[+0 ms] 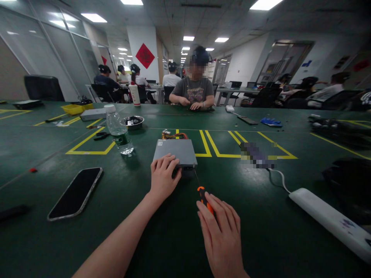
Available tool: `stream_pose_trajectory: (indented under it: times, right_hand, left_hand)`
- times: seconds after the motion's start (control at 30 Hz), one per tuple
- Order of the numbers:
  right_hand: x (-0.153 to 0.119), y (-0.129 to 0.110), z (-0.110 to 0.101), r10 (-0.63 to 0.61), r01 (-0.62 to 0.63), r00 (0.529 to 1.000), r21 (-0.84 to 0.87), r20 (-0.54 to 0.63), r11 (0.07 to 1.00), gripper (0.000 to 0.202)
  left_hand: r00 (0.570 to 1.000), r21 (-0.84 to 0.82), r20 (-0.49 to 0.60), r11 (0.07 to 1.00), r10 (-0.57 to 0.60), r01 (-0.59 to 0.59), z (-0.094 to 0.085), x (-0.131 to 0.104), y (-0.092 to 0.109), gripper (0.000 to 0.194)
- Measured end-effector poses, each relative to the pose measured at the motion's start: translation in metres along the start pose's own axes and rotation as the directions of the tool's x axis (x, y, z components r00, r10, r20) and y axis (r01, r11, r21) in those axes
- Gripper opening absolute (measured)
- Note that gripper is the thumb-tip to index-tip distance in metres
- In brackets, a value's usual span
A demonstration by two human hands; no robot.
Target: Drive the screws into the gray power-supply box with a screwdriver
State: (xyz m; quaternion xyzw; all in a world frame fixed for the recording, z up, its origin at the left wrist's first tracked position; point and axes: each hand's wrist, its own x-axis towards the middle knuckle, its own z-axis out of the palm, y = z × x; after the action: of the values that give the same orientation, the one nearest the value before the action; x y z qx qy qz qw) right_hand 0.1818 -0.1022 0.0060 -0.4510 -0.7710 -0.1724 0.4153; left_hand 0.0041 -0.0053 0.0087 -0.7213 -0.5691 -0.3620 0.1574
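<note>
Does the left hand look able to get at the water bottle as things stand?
Probably yes: the left hand rests on the grey metal box, and nothing visible stands between it and the water bottle. It would likely have to come off the box first.

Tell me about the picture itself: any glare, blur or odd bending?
In the head view, ceiling lights blow out to white; glare pales the green table; the glass partition leans, wide-angle style; dark clutter at the right edge looks murky; blocky pixels hide something right of the metal box; the screwdriver looks fairly clear.
</note>
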Motion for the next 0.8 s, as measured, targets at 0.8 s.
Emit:
stream_pose_trajectory:
  times: [0.8]
  right_hand:
    - [0.0068, -0.0017, 0.0030, 0.154, -0.153, 0.987, 0.030, -0.038, 0.988, 0.018]
  left_hand:
    - [1.000, -0.027, -0.006, 1.000, -0.008, 0.008, -0.0002, 0.0003, 0.0008, 0.023]
